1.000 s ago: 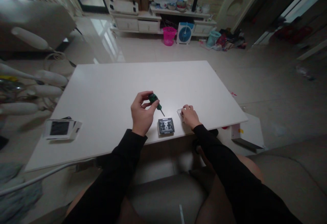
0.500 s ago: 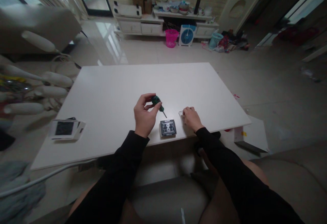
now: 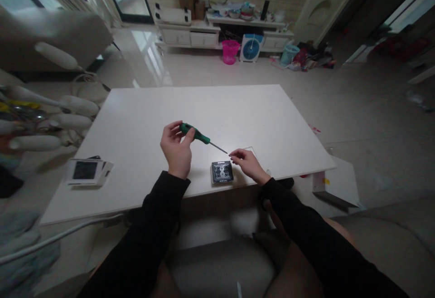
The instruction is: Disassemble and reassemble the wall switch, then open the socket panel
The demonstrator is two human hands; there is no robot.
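My left hand [image 3: 177, 150] is closed round the green handle of a screwdriver [image 3: 200, 136], whose metal shaft points right and slightly down. Close to its tip, the fingers of my right hand [image 3: 247, 163] are pinched together; a tiny dark thing seems to be between them, too small to name. Below the shaft, a square wall socket or switch module [image 3: 222, 173] with a black face and pale rim lies near the table's front edge. A clear flat piece [image 3: 252, 151] lies partly hidden behind my right hand.
The white table [image 3: 146, 116] spreads out in front of me. On its left lie white framed panels [image 3: 87, 171], one with a dark centre. A small round thing [image 3: 268, 172] is near the front edge, and a white box [image 3: 336, 181] stands beyond the right side.
My left hand has moved left, and the screwdriver now lies flatter, pointing right. My right hand has left the clear piece and come up to the screwdriver's tip, fingers pinched.
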